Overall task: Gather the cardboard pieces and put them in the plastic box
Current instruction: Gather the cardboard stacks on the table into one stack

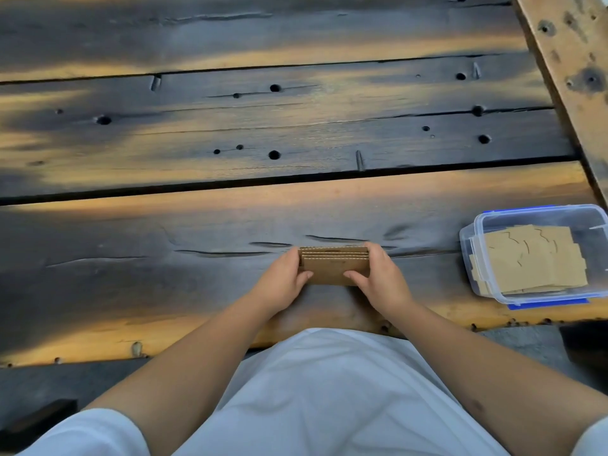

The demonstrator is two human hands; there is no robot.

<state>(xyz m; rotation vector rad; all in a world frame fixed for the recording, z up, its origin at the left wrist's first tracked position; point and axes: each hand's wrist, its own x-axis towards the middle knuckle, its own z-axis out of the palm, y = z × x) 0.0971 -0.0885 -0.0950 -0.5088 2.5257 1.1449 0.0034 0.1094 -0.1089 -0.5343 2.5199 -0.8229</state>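
Both hands close on one small stack of cardboard pieces (334, 266): the left hand (285, 274) clamps its left end and the right hand (381, 274) its right end, thumbs laid across the near face and fingers curled behind. The stack stands on its long edge, lower edge on the desk (164, 245), so the corrugated top edges show as several parallel lines. Squeezing from both ends with the pieces upright looks like a way of squaring them into one block that can be carried in a single lift rather than sheet by sheet. The grip sits directly in front of the person's body, near the desk's front edge.

Well apart to the right, also near the front edge, stands the plastic box (473, 258), clear-walled with blue clips at its far and near sides and no lid on it. Flat cardboard pieces (533, 258) already lie inside, overlapping in a loose layer that covers most of the floor; some carry dark wavy cuts or marks. There appears to be room above them for the held stack. No other loose pieces show on the dark planks, so this may be the last batch.
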